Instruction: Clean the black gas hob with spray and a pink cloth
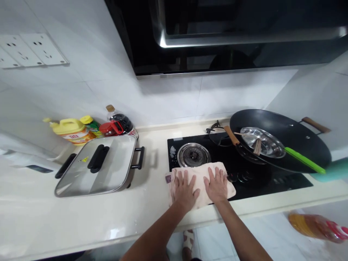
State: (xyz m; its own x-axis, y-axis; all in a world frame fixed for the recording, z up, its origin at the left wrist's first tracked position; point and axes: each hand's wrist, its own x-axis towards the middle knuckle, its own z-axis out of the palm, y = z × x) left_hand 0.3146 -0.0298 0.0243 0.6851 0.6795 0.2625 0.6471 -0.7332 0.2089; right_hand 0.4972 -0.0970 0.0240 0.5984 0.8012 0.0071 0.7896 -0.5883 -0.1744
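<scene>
A pale pink cloth [201,177] lies folded over the front left of the black glass gas stove [261,181] and onto the counter edge. My left hand [185,190] presses flat on its left half, fingers spread. Flat on the right half rests my right hand [216,184], its fingers also apart. A purple label [168,178] pokes out at the cloth's left side. Just behind the cloth is the round left burner [194,155], uncovered.
A large black wok [307,145] holding metal bowls and a green-handled utensil [304,159] sits on the right burner. Left stands a lidded electric pan [114,163], with bottles [72,129] behind it. A range hood [228,40] overhangs the stove. An oil bottle [315,225] stands below right.
</scene>
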